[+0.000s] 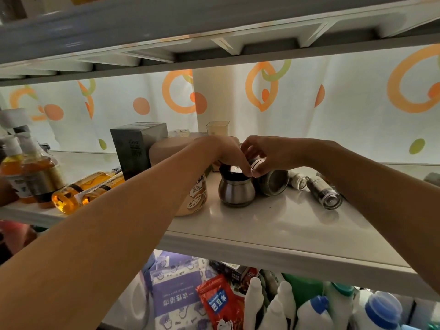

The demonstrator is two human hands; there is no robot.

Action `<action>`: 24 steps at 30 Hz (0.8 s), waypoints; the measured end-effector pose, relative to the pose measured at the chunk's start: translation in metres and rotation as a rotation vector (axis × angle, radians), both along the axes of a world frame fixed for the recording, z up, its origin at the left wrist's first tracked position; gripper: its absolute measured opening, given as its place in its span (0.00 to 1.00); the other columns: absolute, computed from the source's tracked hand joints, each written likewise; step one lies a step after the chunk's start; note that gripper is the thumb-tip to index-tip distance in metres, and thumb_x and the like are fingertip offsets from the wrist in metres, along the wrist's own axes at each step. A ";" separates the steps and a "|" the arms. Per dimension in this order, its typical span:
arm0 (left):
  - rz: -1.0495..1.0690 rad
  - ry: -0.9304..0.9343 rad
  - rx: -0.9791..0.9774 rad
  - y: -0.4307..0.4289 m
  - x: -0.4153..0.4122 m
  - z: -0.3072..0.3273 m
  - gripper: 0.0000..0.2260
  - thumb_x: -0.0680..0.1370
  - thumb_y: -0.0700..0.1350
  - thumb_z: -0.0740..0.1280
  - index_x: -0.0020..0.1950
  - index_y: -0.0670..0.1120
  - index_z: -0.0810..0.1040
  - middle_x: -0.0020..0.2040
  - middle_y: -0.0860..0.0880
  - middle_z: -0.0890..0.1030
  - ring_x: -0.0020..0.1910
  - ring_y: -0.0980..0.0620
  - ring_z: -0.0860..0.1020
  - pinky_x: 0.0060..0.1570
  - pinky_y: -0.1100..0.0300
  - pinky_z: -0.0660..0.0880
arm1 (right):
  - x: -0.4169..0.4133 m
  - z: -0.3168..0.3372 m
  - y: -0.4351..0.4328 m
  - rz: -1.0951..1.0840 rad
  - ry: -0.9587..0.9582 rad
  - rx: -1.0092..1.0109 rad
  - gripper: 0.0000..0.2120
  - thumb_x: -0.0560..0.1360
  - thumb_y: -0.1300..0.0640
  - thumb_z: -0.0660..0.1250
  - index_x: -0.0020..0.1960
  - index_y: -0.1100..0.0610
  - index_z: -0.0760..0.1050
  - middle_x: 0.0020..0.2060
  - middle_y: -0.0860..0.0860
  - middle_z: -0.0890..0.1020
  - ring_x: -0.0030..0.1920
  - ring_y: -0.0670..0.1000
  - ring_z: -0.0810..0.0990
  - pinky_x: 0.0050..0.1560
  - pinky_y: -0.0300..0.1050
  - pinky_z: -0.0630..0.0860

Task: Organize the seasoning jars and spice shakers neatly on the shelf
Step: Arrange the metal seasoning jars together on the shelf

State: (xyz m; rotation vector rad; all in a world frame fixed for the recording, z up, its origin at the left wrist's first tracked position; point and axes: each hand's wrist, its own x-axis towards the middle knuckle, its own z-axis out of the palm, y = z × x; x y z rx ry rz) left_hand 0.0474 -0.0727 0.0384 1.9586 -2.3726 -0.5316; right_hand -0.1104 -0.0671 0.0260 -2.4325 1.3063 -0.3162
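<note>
A steel spice shaker (236,190) with a black top stands upright on the white shelf (273,225). My left hand (226,152) grips its top from above. Right behind it a second steel shaker (273,182) lies tilted on its side, and my right hand (266,152) holds its cap end. Two small clear grinders (327,195) (297,180) lie on their sides further right. A jar with a lotus-root label (196,196) stands just left of the upright shaker, partly hidden by my left forearm.
A dark box (135,148), a tan container (171,147) and a clear cup (217,127) stand at the back. Amber bottles (81,190) lie and stand at the left. An upper shelf (166,25) hangs close overhead. White bottles and packets (219,303) fill the shelf below.
</note>
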 end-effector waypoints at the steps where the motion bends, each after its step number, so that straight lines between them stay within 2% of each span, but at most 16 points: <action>1: -0.011 -0.001 0.016 0.001 0.001 0.001 0.28 0.67 0.56 0.76 0.63 0.48 0.75 0.57 0.48 0.79 0.56 0.48 0.78 0.56 0.54 0.77 | 0.000 0.000 0.000 0.002 0.009 -0.007 0.31 0.69 0.59 0.76 0.67 0.47 0.66 0.60 0.45 0.79 0.62 0.48 0.76 0.65 0.52 0.72; 6: -0.082 0.045 0.107 0.014 0.005 0.010 0.27 0.71 0.44 0.74 0.68 0.44 0.70 0.63 0.46 0.76 0.61 0.46 0.75 0.57 0.56 0.73 | 0.004 -0.001 -0.003 0.010 0.025 -0.031 0.27 0.70 0.63 0.73 0.65 0.50 0.68 0.60 0.47 0.79 0.62 0.50 0.76 0.65 0.54 0.73; 9: -0.120 0.082 0.144 0.023 0.006 0.013 0.31 0.71 0.38 0.74 0.71 0.44 0.66 0.66 0.46 0.74 0.65 0.45 0.72 0.63 0.53 0.71 | 0.008 0.000 -0.005 0.014 0.035 -0.038 0.25 0.70 0.62 0.74 0.62 0.49 0.69 0.59 0.49 0.79 0.61 0.52 0.77 0.64 0.55 0.74; 12: -0.110 0.047 0.073 0.032 0.006 0.018 0.35 0.70 0.40 0.75 0.73 0.45 0.62 0.63 0.48 0.72 0.62 0.48 0.70 0.59 0.55 0.70 | 0.011 0.001 -0.005 0.015 0.009 0.029 0.25 0.70 0.59 0.75 0.61 0.48 0.68 0.61 0.48 0.79 0.62 0.52 0.77 0.63 0.55 0.75; 14: -0.076 -0.022 -0.010 0.038 0.006 0.020 0.36 0.69 0.42 0.76 0.73 0.45 0.63 0.65 0.46 0.73 0.62 0.46 0.72 0.59 0.53 0.71 | 0.013 0.004 -0.004 0.016 0.001 0.064 0.26 0.69 0.58 0.76 0.62 0.48 0.67 0.62 0.48 0.78 0.62 0.52 0.77 0.63 0.55 0.75; 17: 0.017 -0.076 -0.160 0.049 0.006 0.016 0.29 0.71 0.42 0.74 0.70 0.44 0.67 0.62 0.44 0.76 0.58 0.45 0.75 0.57 0.51 0.75 | 0.017 0.008 -0.003 0.026 0.046 0.093 0.32 0.69 0.56 0.77 0.67 0.47 0.65 0.64 0.47 0.77 0.64 0.51 0.75 0.65 0.54 0.73; 18: 0.055 0.016 -0.226 0.056 0.005 0.012 0.26 0.73 0.41 0.71 0.69 0.44 0.68 0.61 0.44 0.76 0.57 0.45 0.76 0.57 0.51 0.75 | 0.018 0.010 -0.004 0.028 0.077 0.098 0.34 0.68 0.55 0.77 0.68 0.47 0.64 0.65 0.47 0.76 0.65 0.50 0.74 0.67 0.54 0.72; 20: 0.163 0.401 -0.364 0.075 0.000 0.001 0.24 0.76 0.38 0.65 0.72 0.46 0.65 0.64 0.45 0.75 0.60 0.45 0.75 0.59 0.50 0.75 | 0.018 0.013 -0.005 0.035 0.135 0.102 0.38 0.67 0.52 0.78 0.70 0.45 0.62 0.66 0.45 0.75 0.66 0.50 0.73 0.68 0.53 0.69; 22: 0.292 0.816 -0.435 0.104 -0.008 -0.020 0.29 0.76 0.34 0.64 0.75 0.51 0.62 0.69 0.47 0.71 0.65 0.47 0.72 0.56 0.56 0.76 | 0.018 0.013 -0.006 0.058 0.150 0.124 0.41 0.66 0.51 0.79 0.71 0.45 0.60 0.68 0.45 0.74 0.67 0.50 0.72 0.68 0.52 0.69; 24: 0.378 1.128 -0.366 0.130 -0.018 -0.046 0.35 0.75 0.29 0.62 0.77 0.54 0.56 0.74 0.50 0.66 0.71 0.49 0.67 0.58 0.62 0.72 | 0.018 0.013 -0.006 0.074 0.142 0.154 0.44 0.66 0.53 0.78 0.74 0.45 0.57 0.70 0.46 0.72 0.68 0.50 0.70 0.69 0.51 0.69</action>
